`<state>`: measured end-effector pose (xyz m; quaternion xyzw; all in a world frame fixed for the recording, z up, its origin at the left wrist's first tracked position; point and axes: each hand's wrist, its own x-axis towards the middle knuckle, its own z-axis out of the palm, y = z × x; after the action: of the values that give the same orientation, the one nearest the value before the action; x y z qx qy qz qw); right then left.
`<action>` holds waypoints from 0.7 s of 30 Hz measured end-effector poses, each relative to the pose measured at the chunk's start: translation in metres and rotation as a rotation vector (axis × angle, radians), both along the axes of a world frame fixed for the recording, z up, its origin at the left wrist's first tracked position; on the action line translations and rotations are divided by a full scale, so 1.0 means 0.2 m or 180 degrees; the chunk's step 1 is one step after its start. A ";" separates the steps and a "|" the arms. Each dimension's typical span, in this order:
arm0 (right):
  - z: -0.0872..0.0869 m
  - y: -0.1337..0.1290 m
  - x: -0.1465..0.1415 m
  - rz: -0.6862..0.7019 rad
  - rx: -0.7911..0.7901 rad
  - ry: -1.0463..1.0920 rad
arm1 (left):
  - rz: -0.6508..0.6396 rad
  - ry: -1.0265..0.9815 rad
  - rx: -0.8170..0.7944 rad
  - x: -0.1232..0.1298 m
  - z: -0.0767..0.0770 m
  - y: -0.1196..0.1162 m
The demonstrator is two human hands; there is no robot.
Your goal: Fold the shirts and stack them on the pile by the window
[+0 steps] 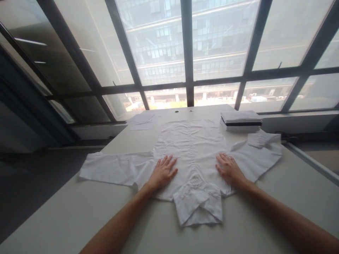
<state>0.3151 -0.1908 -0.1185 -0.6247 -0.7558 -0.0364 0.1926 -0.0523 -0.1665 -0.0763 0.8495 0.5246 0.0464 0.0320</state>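
Note:
A white long-sleeved shirt (190, 148) lies spread on a white table (100, 211), its collar (198, 204) toward me and its hem toward the window. My left hand (163, 173) rests flat on the left half of the front, fingers stretched out. On the right half, near the base of that sleeve, my right hand (229, 168) also lies flat with its fingers extended. The left sleeve (113, 167) reaches out to the table's left edge. The right sleeve (256, 155) angles away, its cuff end folded back. Wrinkles run along the middle front.
A stack of folded white cloth (241, 120) with a dark layer stands at the back right. White paper sheets (141, 120) lie at the back left. Beyond the table are large framed windows (189, 53); a dark curtain (29, 95) hangs at far left.

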 end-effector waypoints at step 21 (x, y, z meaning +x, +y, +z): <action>0.06 -0.08 -0.09 -0.0007 -0.0075 0.1064 | -0.0052 0.0298 -0.0189 -0.02 0.02 -0.14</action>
<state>0.2974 -0.2066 -0.1070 -0.6251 -0.7130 0.0767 0.3083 -0.0572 -0.1954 -0.0715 0.8536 0.5197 -0.0092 0.0330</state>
